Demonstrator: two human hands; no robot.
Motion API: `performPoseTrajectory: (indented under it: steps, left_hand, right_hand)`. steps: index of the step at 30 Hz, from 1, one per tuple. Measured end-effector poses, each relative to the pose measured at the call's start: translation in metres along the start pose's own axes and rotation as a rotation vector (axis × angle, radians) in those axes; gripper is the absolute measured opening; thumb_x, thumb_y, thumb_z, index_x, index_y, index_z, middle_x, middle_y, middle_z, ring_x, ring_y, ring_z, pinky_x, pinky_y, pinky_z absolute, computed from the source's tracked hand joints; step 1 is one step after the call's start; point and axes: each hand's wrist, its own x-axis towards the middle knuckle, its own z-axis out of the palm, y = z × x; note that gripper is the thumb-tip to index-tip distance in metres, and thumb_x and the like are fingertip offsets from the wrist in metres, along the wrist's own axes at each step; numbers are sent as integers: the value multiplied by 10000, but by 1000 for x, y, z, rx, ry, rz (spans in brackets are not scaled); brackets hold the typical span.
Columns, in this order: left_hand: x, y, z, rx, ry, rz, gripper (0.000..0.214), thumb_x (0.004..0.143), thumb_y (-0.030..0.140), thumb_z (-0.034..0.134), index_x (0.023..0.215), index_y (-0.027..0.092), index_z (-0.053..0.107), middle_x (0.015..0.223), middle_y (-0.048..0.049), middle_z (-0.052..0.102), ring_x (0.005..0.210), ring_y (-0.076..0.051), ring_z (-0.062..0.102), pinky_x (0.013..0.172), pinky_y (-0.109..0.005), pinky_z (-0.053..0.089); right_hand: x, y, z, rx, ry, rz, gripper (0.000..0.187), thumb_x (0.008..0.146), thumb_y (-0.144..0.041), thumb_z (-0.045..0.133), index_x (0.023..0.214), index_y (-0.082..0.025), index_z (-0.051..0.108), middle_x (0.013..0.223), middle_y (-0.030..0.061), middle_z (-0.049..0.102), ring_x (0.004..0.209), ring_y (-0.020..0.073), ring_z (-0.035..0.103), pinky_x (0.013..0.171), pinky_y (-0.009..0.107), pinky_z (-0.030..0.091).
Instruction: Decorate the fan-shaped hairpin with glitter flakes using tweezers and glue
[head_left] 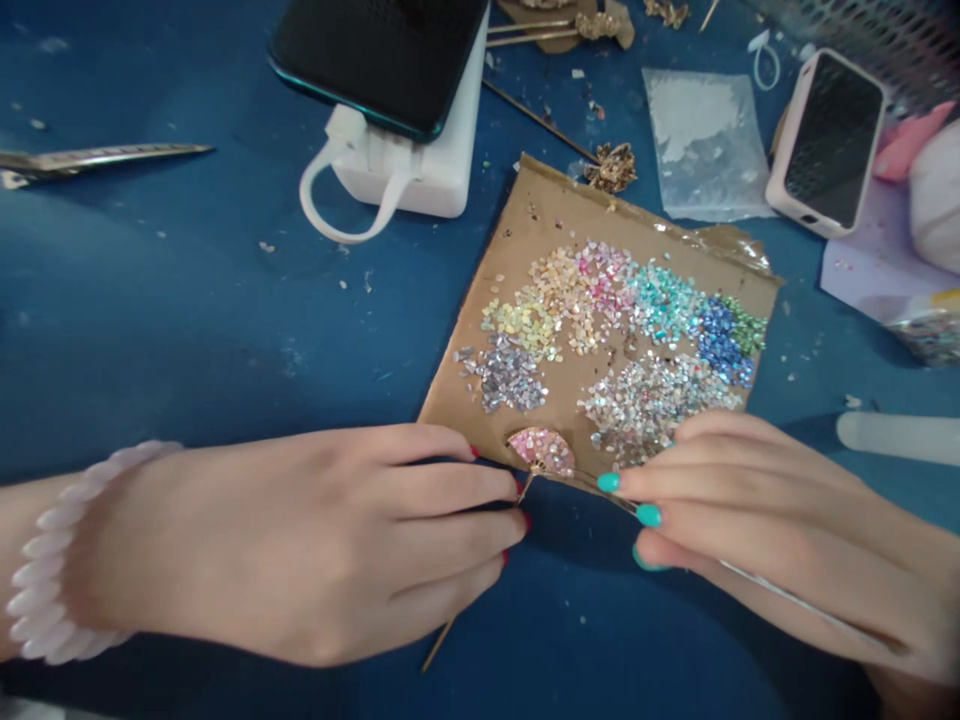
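My left hand (337, 540), with a pale beaded bracelet at the wrist, is closed on the thin gold stem of a hairpin. The hairpin's fan-shaped head (541, 450), covered in pink shiny chips, lies over the near edge of a piece of cardboard (555, 390). My right hand (772, 530) pinches slim metal tweezers (795, 598), whose tips reach toward the fan. On the cardboard lie piles of small chips: grey chips (510, 375), yellow chips (529, 325), pink chips (604, 275), teal chips (664, 298), blue chips (724, 340) and silvery chips (652, 400).
A black phone (382, 60) rests on a white power bank (442, 185) with a looped cable. Right of these are a gold flower hairpin (611, 167), a clear bag (705, 145) and a small white device (829, 140). A pointed metal tool (105, 158) lies at left.
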Motion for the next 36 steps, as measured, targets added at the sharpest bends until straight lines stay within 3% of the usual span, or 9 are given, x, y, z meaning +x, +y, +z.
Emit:
performPoseTrajectory:
  steps: [11,16,22,36]
  left_hand:
    - [0,-1,1,7,3,1,400,939,195,264,1144,246,603,1208,39,586,1147,-202,480,917,-335,462]
    - [1,-2,1,10,4,2,397,931,197,272,1127,248,614,1202,38,591,1140,-201,488,908,-332,467]
    - [-1,1,-1,1,5,-2,402,936,190,262,1150,238,599,1202,38,590,1141,-199,482,908,-334,462]
    - [0,1,-2,6,1,-2,397,930,201,270,1142,243,604,1201,42,595,1133,-194,491,908,-332,455]
  right_hand:
    - [0,3,1,11,14,5,210,762,-86,645,964,-140,632,1044,31,661,870,127,623,980,317,410]
    - [-3,11,-2,8,-118,-130,233,797,-144,618,1030,-155,623,1082,40,651,920,138,622,963,316,410]
    - [-1,-9,2,-9,41,79,193,757,-90,652,934,-165,640,1045,1,671,855,133,637,1004,325,417]
    - [-1,-12,1,-40,38,101,192,772,-83,632,932,-188,644,1042,-19,670,872,123,635,1002,312,424]
